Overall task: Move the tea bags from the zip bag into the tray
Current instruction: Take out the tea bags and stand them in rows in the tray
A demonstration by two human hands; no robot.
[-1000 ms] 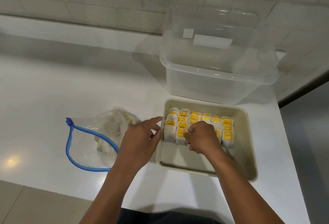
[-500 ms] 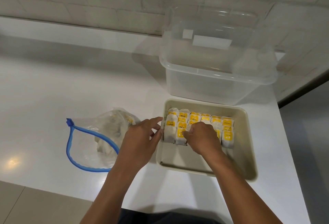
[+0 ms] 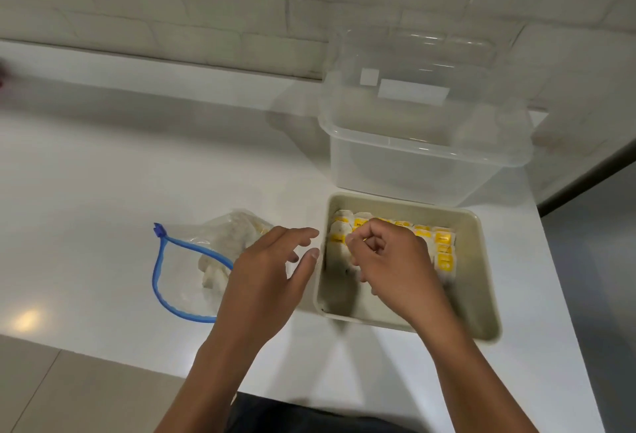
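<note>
Glossy white table (image 3: 137,174); clear plastic zip bag (image 3: 192,260); matt beige plastic tray (image 3: 481,281); translucent plastic box (image 3: 413,171).

It looks like a home kitchen or pantry corner: a glossy white counter (image 3: 137,174) runs along a white brick-patterned wall (image 3: 206,2), with pale floor tiles (image 3: 51,391) below, and on it stand a clear plastic storage box (image 3: 420,157) and rows of tea bags (image 3: 444,250).
</note>
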